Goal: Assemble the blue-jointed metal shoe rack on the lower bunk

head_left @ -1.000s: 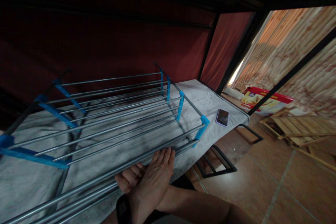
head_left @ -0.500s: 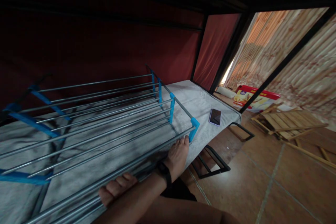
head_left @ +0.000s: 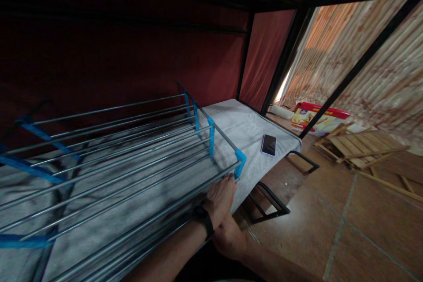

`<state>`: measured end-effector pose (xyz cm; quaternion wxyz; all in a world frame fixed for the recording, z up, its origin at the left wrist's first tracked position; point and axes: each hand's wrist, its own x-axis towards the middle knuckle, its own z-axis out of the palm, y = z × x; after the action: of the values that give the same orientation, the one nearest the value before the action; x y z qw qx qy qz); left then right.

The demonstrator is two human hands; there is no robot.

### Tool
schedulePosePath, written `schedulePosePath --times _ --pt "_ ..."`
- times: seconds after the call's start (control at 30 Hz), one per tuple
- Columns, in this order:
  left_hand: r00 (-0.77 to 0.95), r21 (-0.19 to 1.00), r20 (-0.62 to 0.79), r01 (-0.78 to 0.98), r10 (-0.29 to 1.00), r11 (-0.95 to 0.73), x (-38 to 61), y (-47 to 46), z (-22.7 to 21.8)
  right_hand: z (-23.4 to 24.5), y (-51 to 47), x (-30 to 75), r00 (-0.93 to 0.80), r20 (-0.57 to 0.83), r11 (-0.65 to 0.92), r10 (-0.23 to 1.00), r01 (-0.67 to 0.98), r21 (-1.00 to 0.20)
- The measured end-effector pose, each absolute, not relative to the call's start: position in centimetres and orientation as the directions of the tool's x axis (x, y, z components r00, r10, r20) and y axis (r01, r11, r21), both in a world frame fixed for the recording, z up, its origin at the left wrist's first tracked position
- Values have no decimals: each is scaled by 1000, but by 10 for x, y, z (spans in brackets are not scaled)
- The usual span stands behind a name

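A metal drying rack [head_left: 139, 169] with grey rods and blue plastic joints lies across the grey-covered bed. My left hand [head_left: 220, 196], with a dark band on its wrist, is closed round the rack's near rod, just by the blue corner joint [head_left: 240, 161]. Below that wrist is my right hand [head_left: 229, 235], close to the rack's front edge. Its fingers are mostly hidden behind my left wrist, so what they touch cannot be made out.
A phone [head_left: 269, 145] lies on the bed cover [head_left: 246, 125] right of the rack. Black metal bars [head_left: 269, 200] stick out beside the bed. On the tiled floor are a red and yellow box [head_left: 319, 119] and a folded wooden piece [head_left: 366, 150]. Dark bed-frame posts stand around.
My right hand has let go of the near rods at the lower left and moved right, beneath my left wrist. My left hand keeps its hold. The view has shifted slightly.
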<state>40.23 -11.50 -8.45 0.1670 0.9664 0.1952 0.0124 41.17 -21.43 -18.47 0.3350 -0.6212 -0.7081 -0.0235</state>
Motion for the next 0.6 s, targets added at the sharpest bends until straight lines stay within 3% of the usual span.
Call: schedulePosePath --times 0.1,0.2,0.37,0.6 --pt "919 344 -57 384 389 -857 403 -115 -82 -182 -231 459 420 519 29 744 757 -653" --pt "921 348 -40 377 388 -858 405 -115 -81 -170 -228 492 634 448 -28 630 595 -804" --pt "927 330 -37 364 373 -871 404 -112 -81 -163 -203 516 605 388 14 695 528 -849" --pt "932 212 -15 356 361 -910 399 -113 -88 -160 -199 532 483 324 -24 813 585 -811"
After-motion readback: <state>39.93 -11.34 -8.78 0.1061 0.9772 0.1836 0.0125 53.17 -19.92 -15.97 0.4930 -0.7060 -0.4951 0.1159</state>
